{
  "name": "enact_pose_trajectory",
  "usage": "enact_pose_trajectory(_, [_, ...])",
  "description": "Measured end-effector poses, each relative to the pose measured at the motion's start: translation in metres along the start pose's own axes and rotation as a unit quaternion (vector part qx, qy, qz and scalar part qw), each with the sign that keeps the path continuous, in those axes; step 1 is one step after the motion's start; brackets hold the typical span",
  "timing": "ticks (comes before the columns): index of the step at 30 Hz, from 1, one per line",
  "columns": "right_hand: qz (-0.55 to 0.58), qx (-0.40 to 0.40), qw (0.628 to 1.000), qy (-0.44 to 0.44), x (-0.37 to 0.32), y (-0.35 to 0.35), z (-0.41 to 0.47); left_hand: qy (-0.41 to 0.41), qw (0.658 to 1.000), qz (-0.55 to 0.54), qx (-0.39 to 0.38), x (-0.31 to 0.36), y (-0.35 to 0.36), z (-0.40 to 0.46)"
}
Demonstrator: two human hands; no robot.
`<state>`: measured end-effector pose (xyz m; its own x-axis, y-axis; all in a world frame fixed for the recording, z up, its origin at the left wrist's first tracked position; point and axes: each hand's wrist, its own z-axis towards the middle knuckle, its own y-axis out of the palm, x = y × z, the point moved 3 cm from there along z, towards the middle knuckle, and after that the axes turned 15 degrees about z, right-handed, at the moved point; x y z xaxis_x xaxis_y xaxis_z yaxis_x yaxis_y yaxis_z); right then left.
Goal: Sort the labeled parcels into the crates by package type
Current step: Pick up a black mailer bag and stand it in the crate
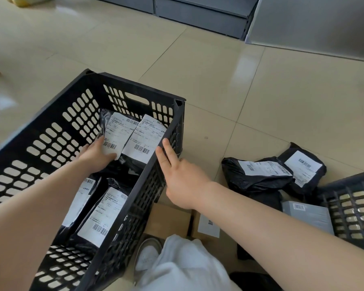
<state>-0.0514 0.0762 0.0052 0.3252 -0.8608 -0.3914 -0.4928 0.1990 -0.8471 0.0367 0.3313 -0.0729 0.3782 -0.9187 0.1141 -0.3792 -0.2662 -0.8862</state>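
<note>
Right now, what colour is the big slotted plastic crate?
Black big slotted plastic crate; head view shows it.
</note>
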Motion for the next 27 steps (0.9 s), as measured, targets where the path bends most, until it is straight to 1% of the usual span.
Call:
enact_pose_trajectory(1, [-0.003, 0.006, 1.000, -0.001, 0.000, 0.001, 0.000, 0.004, 0.998, 0.058, 0.006, -0.003, -0.002, 0.003])
enact_pose_trajectory(2, [-0.006, 0.012, 1.000, -0.001, 0.001, 0.001, -0.001, -0.002, 0.996, 0.088, 0.015, -0.006, -0.006, 0.004])
enact_pose_trajectory(3, [-0.007, 0.017, 1.000, -0.001, 0.003, 0.002, -0.001, -0.015, 0.996, 0.090, 0.025, -0.007, -0.010, 0.005])
enact_pose_trajectory(6, [0.018, 0.020, 1.000, -0.007, 0.007, 0.001, -0.002, -0.032, 0.996, 0.051, 0.059, -0.001, -0.017, 0.000])
enact_pose_trajectory(10, [0.104, 0.008, 0.994, -0.014, 0.013, -0.008, -0.005, 0.005, 0.995, 0.014, 0.096, 0.017, -0.023, -0.014])
enact_pose_trajectory(14, [0.155, 0.002, 0.988, 0.025, 0.025, -0.012, -0.012, 0.071, 0.987, -0.024, 0.140, 0.048, -0.036, -0.035])
enact_pose_trajectory(18, [0.170, -0.005, 0.983, 0.065, 0.042, -0.025, -0.020, 0.136, 0.977, -0.053, 0.152, 0.089, -0.049, -0.066])
enact_pose_trajectory(20, [0.188, 0.006, 0.980, 0.073, 0.051, -0.036, -0.025, 0.190, 0.967, -0.026, 0.167, 0.109, -0.053, -0.082])
enact_pose_trajectory(23, [0.226, 0.036, 0.969, 0.091, 0.067, -0.051, -0.031, 0.293, 0.932, 0.036, 0.209, 0.137, -0.049, -0.101])
enact_pose_trajectory(25, [0.239, 0.052, 0.963, 0.114, 0.084, -0.059, -0.038, 0.337, 0.917, 0.055, 0.209, 0.155, -0.038, -0.112])
enact_pose_trajectory(27, [0.250, 0.068, 0.957, 0.134, 0.100, -0.068, -0.045, 0.362, 0.910, 0.057, 0.197, 0.169, -0.026, -0.122])
